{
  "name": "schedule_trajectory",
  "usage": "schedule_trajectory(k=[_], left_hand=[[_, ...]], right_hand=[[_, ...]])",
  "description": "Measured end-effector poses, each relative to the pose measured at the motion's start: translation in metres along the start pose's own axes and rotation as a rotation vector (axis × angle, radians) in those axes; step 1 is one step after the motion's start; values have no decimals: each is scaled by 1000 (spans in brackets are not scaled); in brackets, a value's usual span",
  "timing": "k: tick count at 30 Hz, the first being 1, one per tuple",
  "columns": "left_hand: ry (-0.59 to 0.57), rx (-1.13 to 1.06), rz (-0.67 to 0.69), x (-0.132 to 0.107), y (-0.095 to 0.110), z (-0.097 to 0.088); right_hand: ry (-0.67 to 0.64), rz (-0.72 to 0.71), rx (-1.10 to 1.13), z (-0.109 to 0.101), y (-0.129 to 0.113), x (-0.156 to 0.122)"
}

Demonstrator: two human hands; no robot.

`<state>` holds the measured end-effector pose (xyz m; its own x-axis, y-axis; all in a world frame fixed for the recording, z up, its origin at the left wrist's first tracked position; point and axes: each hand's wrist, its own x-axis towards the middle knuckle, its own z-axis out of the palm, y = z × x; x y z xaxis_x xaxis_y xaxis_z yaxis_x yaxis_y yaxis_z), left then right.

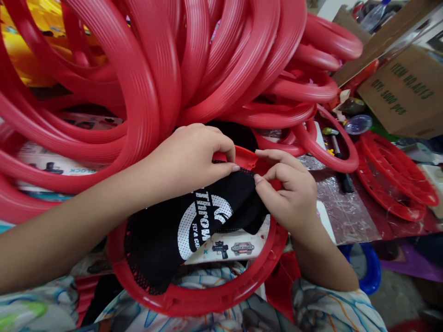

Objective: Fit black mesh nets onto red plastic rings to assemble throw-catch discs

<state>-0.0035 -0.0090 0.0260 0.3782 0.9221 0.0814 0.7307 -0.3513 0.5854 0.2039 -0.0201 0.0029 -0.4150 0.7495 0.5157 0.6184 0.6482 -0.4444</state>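
Note:
A black mesh fabric piece (pixel 155 240) with white printed lettering lies across a red plastic ring (pixel 204 297) just in front of my body. My left hand (pixel 197 159) pinches the fabric's perforated edge between thumb and finger at the ring's far side. Close by on the right, my right hand (pixel 285 186) pinches the same edge, its fingertips near the ring's rim. The fabric covers the ring's left and far parts; printed sheet shows through the uncovered part. My hands hide some of the ring's far rim.
Many ribbed red rings (pixel 166 69) are heaped just beyond my hands. At right lie a hammer (pixel 341 161), more red ring frames (pixel 398 177) and a cardboard box (pixel 404 92). A blue ring (pixel 372 272) sits lower right. Yellow pieces (pixel 20 50) show at upper left.

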Motion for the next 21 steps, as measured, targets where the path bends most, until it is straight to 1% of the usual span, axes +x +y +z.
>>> schedule_trajectory(k=[4, 12, 14, 17, 21], left_hand=[[44, -5, -12, 0, 1, 2], [80, -7, -13, 1, -1, 7], [73, 2, -10, 1, 0, 8], [69, 30, -49, -1, 2, 8], [100, 68, -98, -3, 1, 11]], right_hand=[[34, -5, -17, 1, 0, -1], [101, -16, 16, 5, 3, -1], [98, -16, -9, 6, 4, -1], [87, -21, -41, 7, 4, -1], [69, -37, -43, 7, 3, -1]])
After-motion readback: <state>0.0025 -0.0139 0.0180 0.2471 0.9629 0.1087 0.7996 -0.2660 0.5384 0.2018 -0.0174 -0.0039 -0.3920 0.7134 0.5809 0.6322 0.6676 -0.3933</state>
